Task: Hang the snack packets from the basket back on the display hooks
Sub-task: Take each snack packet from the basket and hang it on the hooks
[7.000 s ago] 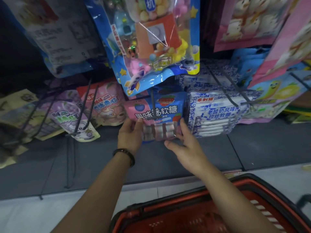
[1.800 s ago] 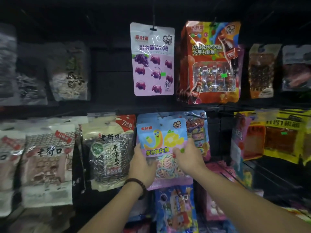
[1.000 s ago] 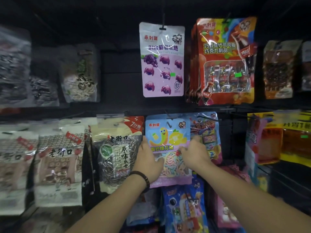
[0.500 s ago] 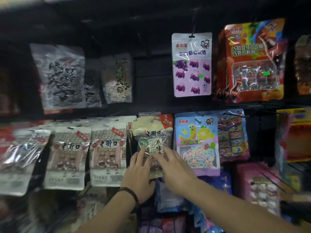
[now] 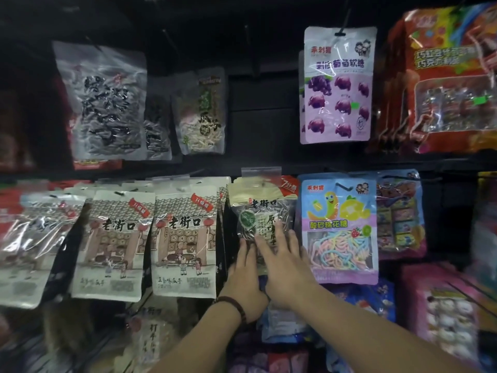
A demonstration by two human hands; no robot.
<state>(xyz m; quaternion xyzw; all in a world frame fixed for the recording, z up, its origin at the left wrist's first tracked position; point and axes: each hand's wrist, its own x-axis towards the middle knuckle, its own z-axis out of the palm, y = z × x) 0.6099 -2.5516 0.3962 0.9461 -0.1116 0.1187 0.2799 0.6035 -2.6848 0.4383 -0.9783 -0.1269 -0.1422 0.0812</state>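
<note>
Dark shop rack (image 5: 258, 103) with packets on hooks. Both hands lie flat, fingers spread, on a seed packet (image 5: 262, 208) marked 老街口: the left hand (image 5: 244, 275), with a bead bracelet (image 5: 234, 305), low on it, and the right hand (image 5: 287, 267) beside it. Just right hangs the blue candy packet (image 5: 340, 211) reading 酸砂棉花糖, on its hook. Left hang two white 老街口 packets (image 5: 115, 238). Above, one purple grape-sweet packet (image 5: 337, 87).

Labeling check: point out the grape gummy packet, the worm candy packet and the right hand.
grape gummy packet (image 5: 337, 86), head view, middle of front.
worm candy packet (image 5: 338, 226), head view, name band at its middle.
right hand (image 5: 286, 265), head view, back of hand.
</note>
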